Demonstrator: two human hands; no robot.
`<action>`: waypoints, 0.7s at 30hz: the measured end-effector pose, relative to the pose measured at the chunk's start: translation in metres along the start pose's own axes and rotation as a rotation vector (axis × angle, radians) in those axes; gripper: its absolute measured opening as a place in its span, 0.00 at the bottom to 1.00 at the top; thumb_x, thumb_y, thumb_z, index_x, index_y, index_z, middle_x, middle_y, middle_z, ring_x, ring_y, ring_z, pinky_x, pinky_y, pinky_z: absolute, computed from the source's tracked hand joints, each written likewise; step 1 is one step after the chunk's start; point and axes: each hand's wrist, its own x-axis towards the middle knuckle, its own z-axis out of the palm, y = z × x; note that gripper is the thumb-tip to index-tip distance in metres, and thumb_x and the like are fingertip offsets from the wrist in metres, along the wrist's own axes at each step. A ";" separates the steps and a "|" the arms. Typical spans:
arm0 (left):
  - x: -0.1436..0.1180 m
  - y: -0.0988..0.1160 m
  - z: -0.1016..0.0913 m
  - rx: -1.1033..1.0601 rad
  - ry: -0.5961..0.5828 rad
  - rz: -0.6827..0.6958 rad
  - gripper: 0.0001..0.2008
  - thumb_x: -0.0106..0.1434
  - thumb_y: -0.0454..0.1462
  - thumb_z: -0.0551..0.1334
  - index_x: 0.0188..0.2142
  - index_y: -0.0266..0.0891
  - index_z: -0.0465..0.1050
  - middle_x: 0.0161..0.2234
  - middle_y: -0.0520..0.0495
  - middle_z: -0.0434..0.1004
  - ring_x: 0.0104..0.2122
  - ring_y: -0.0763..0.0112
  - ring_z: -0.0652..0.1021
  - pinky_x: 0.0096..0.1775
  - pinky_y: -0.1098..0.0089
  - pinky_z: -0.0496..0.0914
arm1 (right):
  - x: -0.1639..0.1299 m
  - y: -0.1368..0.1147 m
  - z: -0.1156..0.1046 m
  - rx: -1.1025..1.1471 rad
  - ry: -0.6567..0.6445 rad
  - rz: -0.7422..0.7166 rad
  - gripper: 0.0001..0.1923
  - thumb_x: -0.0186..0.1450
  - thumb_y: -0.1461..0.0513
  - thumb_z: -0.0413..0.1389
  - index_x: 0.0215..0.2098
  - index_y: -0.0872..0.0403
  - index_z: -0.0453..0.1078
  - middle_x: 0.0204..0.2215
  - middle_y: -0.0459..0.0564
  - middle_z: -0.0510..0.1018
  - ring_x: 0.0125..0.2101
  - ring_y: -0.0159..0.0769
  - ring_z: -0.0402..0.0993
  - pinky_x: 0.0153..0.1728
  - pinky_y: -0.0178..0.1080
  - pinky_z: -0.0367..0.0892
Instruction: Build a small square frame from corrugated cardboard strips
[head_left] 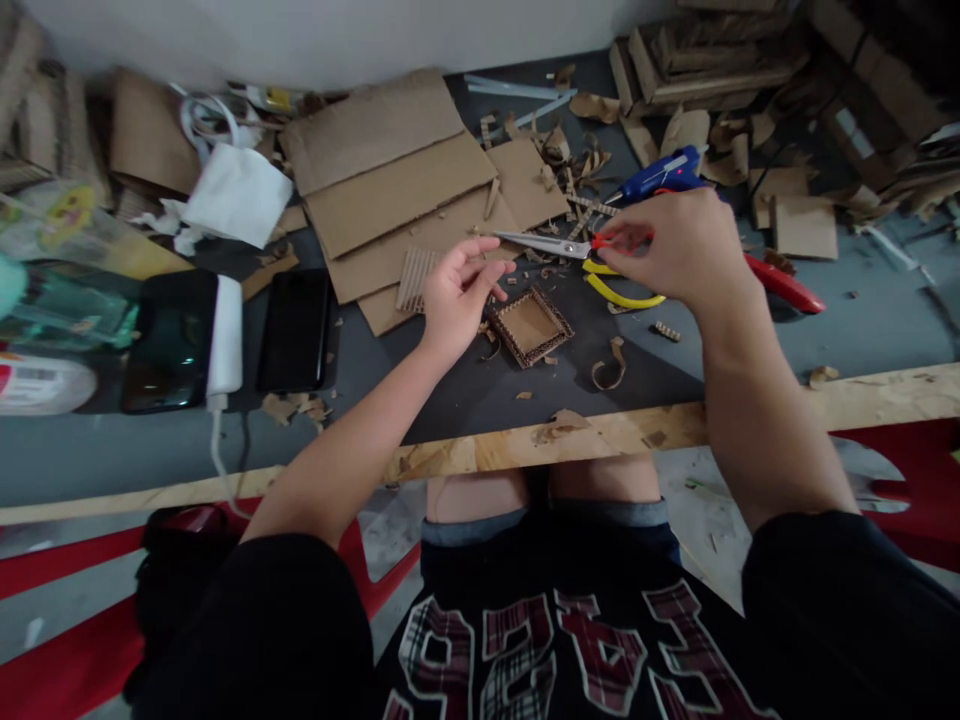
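Gripping red-handled steel scissors (pixel 555 243) just beyond the small square corrugated-cardboard frame (pixel 531 326), the right hand (pixel 679 250) is closed on them, while the left hand (pixel 459 295), fingers loosely curled, seemingly pinches a cardboard sliver for trimming, needing steady alignment.

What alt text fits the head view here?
The right hand grips red-handled scissors, blades pointing toward the left hand, above a small cardboard frame on a scrap-strewn worktable.
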 end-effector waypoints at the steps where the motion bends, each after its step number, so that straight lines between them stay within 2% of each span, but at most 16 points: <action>1: -0.001 0.002 0.000 0.003 -0.003 0.006 0.24 0.64 0.58 0.61 0.50 0.45 0.71 0.38 0.47 0.84 0.28 0.72 0.82 0.32 0.71 0.76 | -0.002 -0.004 0.003 0.097 0.049 -0.090 0.13 0.65 0.56 0.58 0.43 0.51 0.80 0.33 0.53 0.83 0.33 0.44 0.77 0.33 0.44 0.66; 3: -0.005 0.006 0.000 0.016 -0.009 0.042 0.22 0.64 0.56 0.63 0.48 0.44 0.71 0.36 0.49 0.84 0.25 0.73 0.80 0.32 0.71 0.76 | -0.005 -0.015 0.014 0.295 0.109 -0.254 0.15 0.67 0.56 0.55 0.43 0.53 0.80 0.33 0.52 0.83 0.30 0.37 0.76 0.34 0.41 0.68; 4: -0.007 0.008 0.000 0.027 -0.018 0.070 0.21 0.64 0.54 0.63 0.47 0.44 0.72 0.36 0.49 0.84 0.25 0.74 0.80 0.32 0.71 0.76 | -0.006 -0.021 0.021 0.361 0.076 -0.294 0.16 0.67 0.55 0.54 0.45 0.53 0.79 0.34 0.52 0.83 0.31 0.36 0.76 0.35 0.40 0.68; 7: -0.013 0.011 0.000 0.109 -0.070 0.171 0.16 0.66 0.50 0.63 0.48 0.44 0.72 0.38 0.50 0.84 0.27 0.74 0.81 0.36 0.70 0.76 | -0.007 -0.034 0.043 0.476 0.016 -0.352 0.17 0.68 0.53 0.52 0.47 0.52 0.78 0.37 0.51 0.83 0.33 0.36 0.76 0.37 0.39 0.67; 10: -0.015 0.014 -0.003 0.226 -0.111 0.241 0.17 0.68 0.50 0.61 0.51 0.44 0.71 0.41 0.49 0.84 0.35 0.70 0.83 0.43 0.67 0.77 | -0.006 -0.038 0.054 0.486 0.014 -0.364 0.16 0.69 0.55 0.50 0.42 0.52 0.78 0.37 0.51 0.82 0.34 0.36 0.75 0.38 0.38 0.66; 13: -0.016 0.021 -0.004 0.409 -0.177 0.260 0.32 0.59 0.57 0.67 0.56 0.44 0.67 0.52 0.41 0.79 0.50 0.58 0.81 0.54 0.58 0.73 | -0.003 -0.033 0.054 0.416 0.019 -0.264 0.16 0.67 0.58 0.49 0.42 0.53 0.77 0.37 0.53 0.81 0.36 0.38 0.75 0.39 0.40 0.65; 16: -0.023 0.032 0.000 0.662 -0.204 0.260 0.49 0.43 0.63 0.72 0.57 0.40 0.64 0.61 0.32 0.68 0.61 0.41 0.70 0.62 0.47 0.64 | -0.001 -0.028 0.050 0.392 0.024 -0.181 0.15 0.66 0.59 0.49 0.43 0.53 0.76 0.38 0.54 0.80 0.37 0.39 0.74 0.39 0.40 0.66; 18: -0.030 0.039 0.004 0.762 -0.193 0.211 0.53 0.40 0.64 0.72 0.58 0.37 0.63 0.59 0.28 0.67 0.61 0.36 0.68 0.62 0.44 0.64 | -0.001 -0.026 0.049 0.411 0.037 -0.163 0.14 0.64 0.60 0.50 0.41 0.54 0.76 0.35 0.53 0.80 0.34 0.37 0.74 0.37 0.39 0.66; 21: -0.037 0.042 0.007 0.805 -0.235 0.178 0.56 0.39 0.63 0.73 0.60 0.36 0.60 0.57 0.28 0.68 0.58 0.35 0.70 0.60 0.44 0.65 | -0.001 -0.026 0.047 0.445 0.007 -0.167 0.13 0.62 0.59 0.52 0.38 0.54 0.76 0.31 0.51 0.80 0.30 0.36 0.73 0.35 0.38 0.65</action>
